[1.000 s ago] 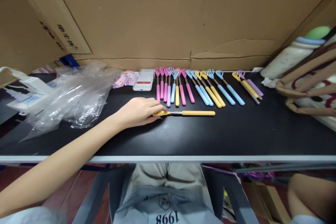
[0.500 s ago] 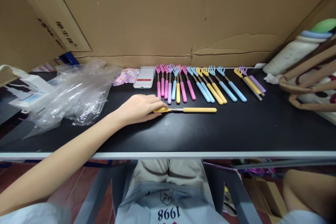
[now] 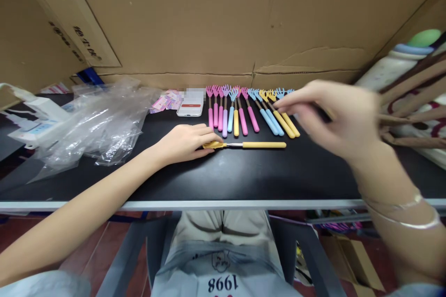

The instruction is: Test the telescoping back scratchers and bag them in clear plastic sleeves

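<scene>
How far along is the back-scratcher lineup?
Done: a row of pastel plastic-handled back scratchers lies side by side at the back of the black table. In hand: the left hand pins the claw end of a yellow-handled metal-shaft back scratcher, crosswise in front; the blurred right hand hovers over the row's right part, grip unclear. Left: that yellow one is outside the row.

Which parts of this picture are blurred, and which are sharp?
Head view: the right hand is smeared by motion blur; the left hand and the yellow back scratcher it touches are sharp; a pixelated patch sits behind the phone.
</scene>
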The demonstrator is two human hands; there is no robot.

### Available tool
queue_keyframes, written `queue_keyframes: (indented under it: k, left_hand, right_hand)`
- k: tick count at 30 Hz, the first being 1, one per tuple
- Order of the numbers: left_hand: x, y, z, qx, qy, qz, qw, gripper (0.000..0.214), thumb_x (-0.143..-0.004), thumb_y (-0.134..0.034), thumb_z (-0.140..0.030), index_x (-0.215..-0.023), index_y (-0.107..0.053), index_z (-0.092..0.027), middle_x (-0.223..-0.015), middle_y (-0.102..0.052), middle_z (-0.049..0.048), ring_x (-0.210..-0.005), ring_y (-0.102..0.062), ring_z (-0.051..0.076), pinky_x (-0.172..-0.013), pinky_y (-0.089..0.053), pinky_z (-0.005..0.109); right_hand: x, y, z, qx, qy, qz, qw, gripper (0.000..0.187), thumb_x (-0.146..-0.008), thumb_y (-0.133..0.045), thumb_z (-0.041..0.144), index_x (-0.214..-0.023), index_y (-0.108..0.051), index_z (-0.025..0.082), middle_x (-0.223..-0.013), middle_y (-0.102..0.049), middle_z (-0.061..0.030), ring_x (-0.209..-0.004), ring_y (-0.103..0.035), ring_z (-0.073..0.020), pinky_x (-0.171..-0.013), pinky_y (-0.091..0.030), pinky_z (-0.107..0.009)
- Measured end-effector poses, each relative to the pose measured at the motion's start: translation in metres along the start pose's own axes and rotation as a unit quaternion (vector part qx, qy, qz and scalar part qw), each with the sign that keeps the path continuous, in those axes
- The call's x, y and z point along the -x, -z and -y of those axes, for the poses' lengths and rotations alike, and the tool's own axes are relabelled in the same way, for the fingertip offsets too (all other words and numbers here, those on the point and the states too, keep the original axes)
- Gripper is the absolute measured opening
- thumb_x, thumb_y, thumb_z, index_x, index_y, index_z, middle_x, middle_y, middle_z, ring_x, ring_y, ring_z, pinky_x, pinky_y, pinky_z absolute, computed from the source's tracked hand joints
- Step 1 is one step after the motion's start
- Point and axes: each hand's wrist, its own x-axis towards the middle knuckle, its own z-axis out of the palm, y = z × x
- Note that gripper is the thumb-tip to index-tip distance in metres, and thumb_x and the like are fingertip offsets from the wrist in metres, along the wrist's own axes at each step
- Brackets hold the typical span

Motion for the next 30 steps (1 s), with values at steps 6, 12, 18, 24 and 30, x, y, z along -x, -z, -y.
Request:
queue_keyframes:
  k: [6, 12, 18, 24, 30]
  left_hand:
    - [0.000, -0.001, 0.000, -0.001, -0.002, -0.006, 1.000, 0.025, -0.095, -0.047, -0.031, -0.115, -0.060, -0.024, -0.101, -0.067, 0.0011, -0.092, -0.062, 0.013, -0.069, -0.043, 0.021]
    - [0.001, -0.002, 0.001, -0.010, -0.010, -0.014, 1.000, 0.025, -0.096, -0.047, -0.033, -0.115, -0.059, -0.023, -0.102, -0.066, 0.0021, -0.093, -0.060, 0.014, -0.069, -0.043, 0.021]
    - [0.001, 0.001, 0.002, -0.013, -0.001, -0.016, 1.000, 0.030, -0.093, -0.053, -0.043, -0.115, -0.058, -0.023, -0.106, -0.066, 0.0026, -0.095, -0.060, 0.016, -0.071, -0.043, 0.023]
    - [0.002, 0.005, 0.003, -0.038, 0.057, -0.026, 0.997, 0.045, -0.089, -0.056, -0.052, -0.120, -0.052, -0.019, -0.108, -0.065, 0.0058, -0.096, -0.062, 0.019, -0.071, -0.045, 0.025]
    - [0.004, 0.004, 0.006, -0.039, 0.049, -0.012, 0.998, 0.023, -0.094, -0.050, -0.036, -0.110, -0.056, -0.020, -0.105, -0.066, 0.0029, -0.096, -0.061, 0.017, -0.073, -0.045, 0.025]
  right_hand:
    - [-0.007, -0.062, -0.016, 0.059, 0.129, 0.150, 0.978, 0.024, -0.095, -0.044, 0.030, -0.097, -0.066, 0.021, -0.088, -0.071, -0.0025, -0.076, -0.064, -0.0136, -0.063, -0.040, -0.024]
    - [0.005, -0.077, -0.015, 0.045, 0.121, 0.165, 0.978, 0.023, -0.095, -0.047, 0.034, -0.099, -0.066, 0.021, -0.097, -0.071, -0.0030, -0.082, -0.066, -0.0140, -0.066, -0.041, -0.024]
    - [0.006, -0.070, -0.014, 0.009, 0.102, 0.190, 0.976, 0.022, -0.094, -0.047, 0.033, -0.099, -0.065, 0.021, -0.099, -0.070, -0.0035, -0.085, -0.065, -0.0149, -0.068, -0.042, -0.024]
    - [0.003, -0.038, -0.030, -0.027, 0.059, 0.161, 0.985, 0.028, -0.095, -0.042, 0.039, -0.097, -0.064, 0.021, -0.094, -0.068, -0.0049, -0.081, -0.062, -0.0148, -0.068, -0.041, -0.025]
    - [0.001, 0.005, -0.082, -0.038, -0.102, 0.118, 0.987, 0.035, -0.088, -0.051, 0.048, -0.102, -0.062, 0.018, -0.079, -0.065, -0.0047, -0.068, -0.055, -0.0137, -0.064, -0.040, -0.026]
